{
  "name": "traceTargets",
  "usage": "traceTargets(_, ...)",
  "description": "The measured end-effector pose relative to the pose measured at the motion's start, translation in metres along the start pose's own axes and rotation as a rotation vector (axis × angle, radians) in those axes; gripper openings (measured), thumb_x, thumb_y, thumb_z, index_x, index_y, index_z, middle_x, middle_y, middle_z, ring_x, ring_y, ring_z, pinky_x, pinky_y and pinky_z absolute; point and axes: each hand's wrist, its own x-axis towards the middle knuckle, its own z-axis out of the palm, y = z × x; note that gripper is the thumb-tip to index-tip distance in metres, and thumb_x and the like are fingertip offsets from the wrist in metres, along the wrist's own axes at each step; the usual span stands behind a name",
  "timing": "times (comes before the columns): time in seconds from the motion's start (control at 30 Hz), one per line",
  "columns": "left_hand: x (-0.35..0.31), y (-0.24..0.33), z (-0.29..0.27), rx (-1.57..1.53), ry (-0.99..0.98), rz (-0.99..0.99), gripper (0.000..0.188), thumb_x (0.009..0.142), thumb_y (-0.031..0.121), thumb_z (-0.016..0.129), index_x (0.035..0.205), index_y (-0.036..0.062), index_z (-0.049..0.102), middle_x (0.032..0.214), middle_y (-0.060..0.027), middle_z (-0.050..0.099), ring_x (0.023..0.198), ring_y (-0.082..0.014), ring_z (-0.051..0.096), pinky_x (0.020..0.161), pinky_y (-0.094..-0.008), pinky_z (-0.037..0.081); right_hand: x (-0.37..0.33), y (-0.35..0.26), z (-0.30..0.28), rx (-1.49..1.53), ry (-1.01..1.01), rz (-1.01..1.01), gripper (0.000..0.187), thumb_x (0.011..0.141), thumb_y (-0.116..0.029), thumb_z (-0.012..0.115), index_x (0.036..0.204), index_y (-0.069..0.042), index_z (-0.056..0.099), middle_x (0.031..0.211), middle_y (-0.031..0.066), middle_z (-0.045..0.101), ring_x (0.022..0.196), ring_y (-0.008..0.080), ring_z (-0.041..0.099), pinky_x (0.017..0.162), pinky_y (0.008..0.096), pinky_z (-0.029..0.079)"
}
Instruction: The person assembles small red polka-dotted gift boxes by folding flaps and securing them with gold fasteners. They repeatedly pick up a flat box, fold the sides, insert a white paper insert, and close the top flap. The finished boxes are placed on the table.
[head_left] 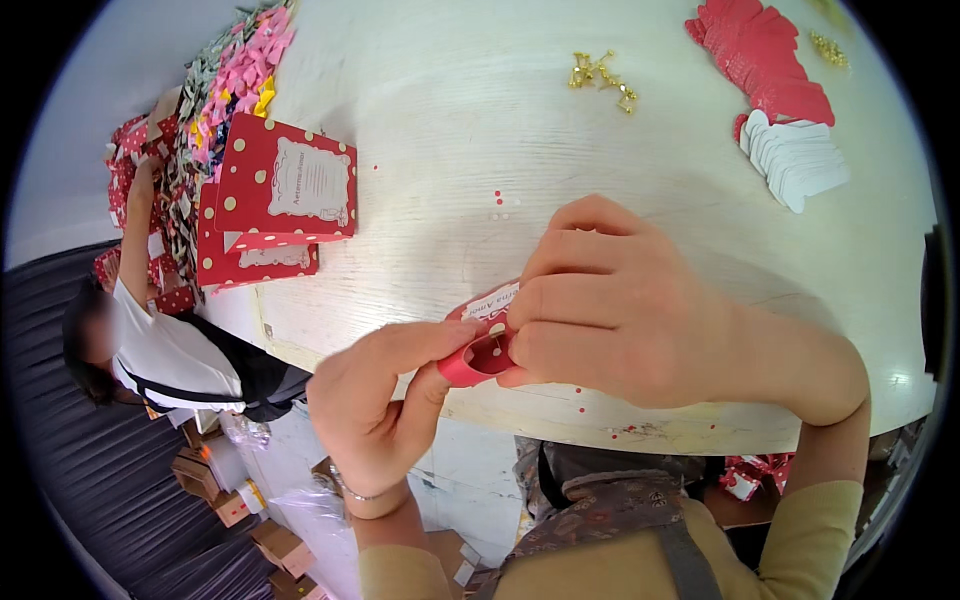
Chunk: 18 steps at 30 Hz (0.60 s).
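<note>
Over the near edge of the table, both my hands are on a small red paper card (459, 371) with pale dots and a white label. It is bent into an open loop. My left hand (375, 400) pinches the loop's left side between thumb and fingers. My right hand (625, 310) is closed at the card's right side, fingers curled. Its fingertips are partly hidden, so I cannot tell whether they also hold something small.
Dotted red boxes (246, 185) stand at the left, near a heap of colourful bows (255, 60). Gold metal pieces (582, 72) lie at the back. Red cut-outs (755, 55) and white ones (800, 160) are fanned at the far right. Another person (180, 355) reaches in at the left.
</note>
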Motion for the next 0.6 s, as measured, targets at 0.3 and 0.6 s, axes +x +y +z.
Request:
traceTargets(0.3,-0.004,-0.003,0.007,-0.224,0.042,-0.153,0.012,0.083,0.005,0.067,0.091,-0.0025,0.067,0.087,-0.0115,0.071,0.077,-0.0177,0.067,0.069,-0.026,0.051,-0.002,-0.002,0.001,-0.036,0.007,0.041,0.024,0.068,-0.023,0.077,0.067,-0.011,0.056,0.074,-0.0019,0.058,0.068,0.0162,0.055,0.07,0.035,0.044)
traceTargets(0.6,0.007,-0.01,-0.003,-0.106,-0.145,0.035,0.021,0.069,0.001,0.066,0.09,0.0059,0.069,0.089,-0.0113,0.07,0.091,-0.0302,0.066,0.098,-0.0444,0.041,-0.003,-0.005,0.003,-0.093,0.048,0.079,0.026,0.064,-0.028,0.078,0.071,-0.011,0.059,0.074,-0.0021,0.058,0.064,0.0169,0.052,0.067,0.0349,0.042)
